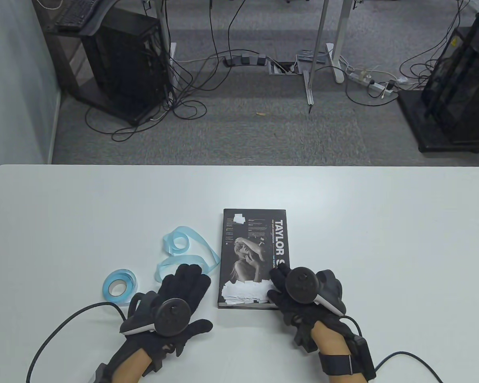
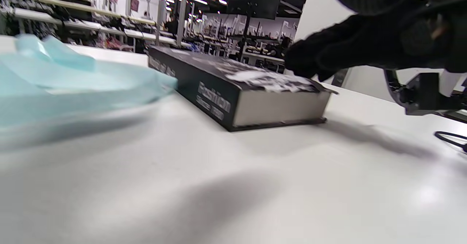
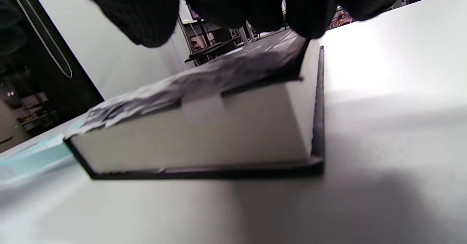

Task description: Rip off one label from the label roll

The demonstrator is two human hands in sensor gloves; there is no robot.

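- My right hand [image 1: 303, 295] rests its fingers on the near corner of the book [image 1: 253, 239], beside the white labels [image 1: 245, 293] stuck there; whether it pinches one I cannot tell.
- My left hand [image 1: 175, 303] lies flat and open over the loose blue backing strip [image 1: 187, 247].
- The label roll [image 1: 119, 284] sits just left of my left hand, untouched; this looks like the sticking-down stage.

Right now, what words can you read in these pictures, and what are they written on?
"TAYLOR S": big white letters on the book cover, running sideways; the rest hides under the right hand.
Spine lettering: too blurred to read.
Small print on the cover: too small to read.
Label roll, loose blue strip, white stickers: no readable text.
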